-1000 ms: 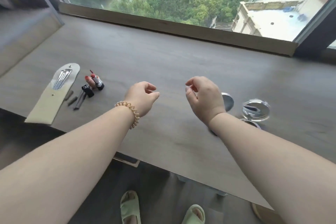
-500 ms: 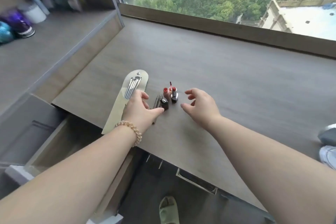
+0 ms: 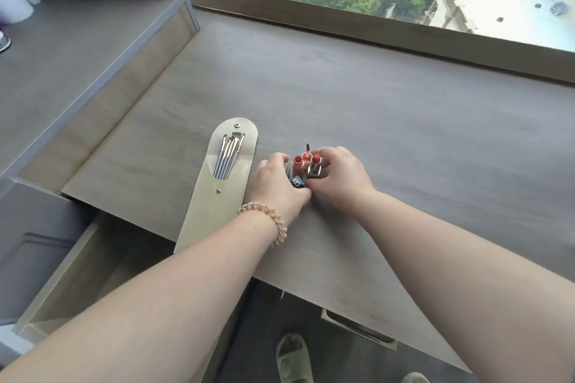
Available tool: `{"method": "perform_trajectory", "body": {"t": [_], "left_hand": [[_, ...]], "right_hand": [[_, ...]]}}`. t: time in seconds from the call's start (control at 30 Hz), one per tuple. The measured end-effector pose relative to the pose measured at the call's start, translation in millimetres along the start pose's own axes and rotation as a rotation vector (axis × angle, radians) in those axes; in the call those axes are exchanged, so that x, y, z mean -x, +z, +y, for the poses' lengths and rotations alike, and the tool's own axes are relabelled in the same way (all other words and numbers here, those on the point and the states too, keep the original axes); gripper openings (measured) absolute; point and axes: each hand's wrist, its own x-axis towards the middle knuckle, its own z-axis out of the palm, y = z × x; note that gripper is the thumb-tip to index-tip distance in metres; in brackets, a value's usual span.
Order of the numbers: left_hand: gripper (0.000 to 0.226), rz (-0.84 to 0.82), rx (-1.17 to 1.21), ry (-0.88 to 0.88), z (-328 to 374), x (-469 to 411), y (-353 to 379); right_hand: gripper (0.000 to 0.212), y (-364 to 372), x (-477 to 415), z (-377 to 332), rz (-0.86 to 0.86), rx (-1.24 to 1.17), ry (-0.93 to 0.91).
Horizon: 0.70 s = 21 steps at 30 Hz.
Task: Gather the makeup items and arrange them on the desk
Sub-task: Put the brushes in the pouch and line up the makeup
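closing in from both sides in the head view: left hand (image 3: 277,186) and right hand (image 3: 339,180) are cupped round the little bunch of lipsticks (image 3: 315,162) on the desk (image 3: 404,134), fingers curled against the tubes, thumbs nearly meeting over a black cap (image 3: 298,182) on the near side. half a second back both hands were hovering apart with nothing in them, so the grab has only just landed. two uncapped tubes stand upright, with a gloss wand (image 3: 307,148) poking up behind. the brush pouch (image 3: 217,196) lies flat just left of the left hand, flap open, brushes (image 3: 228,154) showing. my guess is the bunch moves as one next, and those open tubes could tip or smear. can't tell what's under the left palm
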Motion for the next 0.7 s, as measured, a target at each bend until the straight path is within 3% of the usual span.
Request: {"method": "perform_trajectory", "body": {"t": [0.1,0.33,0.7], "left_hand": [[0.063,-0.022,0.008,-0.003,1.4,-4.0,1.8],[0.038,-0.059,0.016,0.019,5.0,-7.8,1.0],[0.026,-0.08,-0.02,0.01,9.4,-9.5,-1.6]], "right_hand": [[0.034,1.5,-5.0,0.6,-0.011,0.039,-0.014],[0.033,-0.9,-11.7,-3.1,-0.074,0.097,-0.022],[0.03,-1.8,-12.4,-4.6,-0.074,0.092,-0.029]]}}
